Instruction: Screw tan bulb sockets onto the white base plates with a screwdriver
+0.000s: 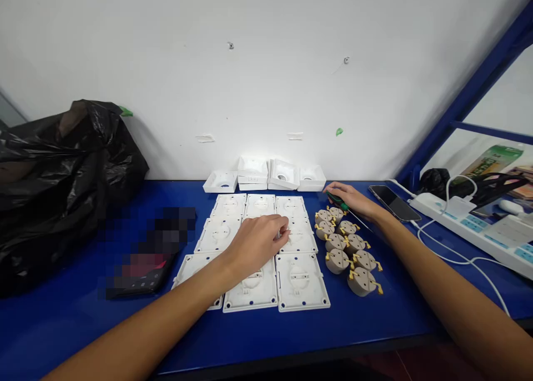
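Observation:
Several white square plastic plates (303, 292) lie in rows on the blue table, each with a round raised middle. My left hand (260, 237) is over the centre of these rows, thumb and fingers curled together in a pinch. Whatever lies between its fingertips, if anything, is too small to make out. My right hand (352, 199) is closed around the green handle of a screwdriver (338, 201), whose thin shaft points toward me and to the right. Just in front of that hand stand several round beige lamp-holder-like pieces (362, 281) with yellow-sleeved wires.
White box-shaped covers (283, 173) are stacked against the wall. A black plastic bag (62, 186) and a partly blurred dark device (145, 275) are at the left. On the right are a phone (396, 203), a white power strip (474, 225), loose cables and a blue metal frame (462, 103).

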The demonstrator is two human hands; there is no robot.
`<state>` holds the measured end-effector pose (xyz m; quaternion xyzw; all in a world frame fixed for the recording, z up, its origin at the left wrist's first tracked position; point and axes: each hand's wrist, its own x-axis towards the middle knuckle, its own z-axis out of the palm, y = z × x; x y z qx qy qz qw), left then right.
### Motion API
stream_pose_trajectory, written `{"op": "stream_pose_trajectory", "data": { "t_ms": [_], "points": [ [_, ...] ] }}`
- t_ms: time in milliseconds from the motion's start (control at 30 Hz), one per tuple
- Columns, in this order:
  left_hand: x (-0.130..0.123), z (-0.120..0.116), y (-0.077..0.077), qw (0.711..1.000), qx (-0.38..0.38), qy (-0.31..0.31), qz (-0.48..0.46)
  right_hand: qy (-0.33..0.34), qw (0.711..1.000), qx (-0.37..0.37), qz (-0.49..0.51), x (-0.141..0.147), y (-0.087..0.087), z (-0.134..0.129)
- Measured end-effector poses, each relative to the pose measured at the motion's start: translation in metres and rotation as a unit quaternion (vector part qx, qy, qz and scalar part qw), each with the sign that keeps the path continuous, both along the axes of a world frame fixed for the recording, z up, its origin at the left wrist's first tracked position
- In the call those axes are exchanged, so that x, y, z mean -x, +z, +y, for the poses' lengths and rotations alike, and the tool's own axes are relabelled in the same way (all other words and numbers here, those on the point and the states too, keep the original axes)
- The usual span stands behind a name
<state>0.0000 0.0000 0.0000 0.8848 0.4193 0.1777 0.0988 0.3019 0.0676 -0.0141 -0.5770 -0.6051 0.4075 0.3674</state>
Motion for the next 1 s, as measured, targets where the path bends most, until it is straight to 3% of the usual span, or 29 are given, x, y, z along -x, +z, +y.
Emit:
{"op": "stream_pose_trajectory", "data": {
  "t_ms": [433, 567, 700, 833, 1000],
  "points": [
    [0.001, -0.004, 0.0, 0.999, -0.046, -0.028, -0.004, 0.0, 1.0, -0.006, -0.003, 0.0, -0.001, 0.0],
    [0.001, -0.01, 0.002, 0.986, -0.102, -0.131, -0.014, -0.001, 1.0, -0.004, -0.006, 0.001, 0.001, -0.001],
    [-0.001, -0.018, 0.003, 0.954, -0.165, -0.242, 0.061, -0.002, 1.0, -0.004, -0.009, 0.002, 0.003, -0.003],
    [-0.003, -0.021, 0.004, 0.945, -0.179, -0.251, 0.108, 0.0, 1.0, -0.005, -0.009, 0.002, 0.003, -0.003],
    [-0.003, -0.021, 0.001, 0.947, -0.161, -0.26, 0.101, 0.0, 1.0, -0.004, -0.006, 0.002, 0.002, -0.002]
  ]
}}
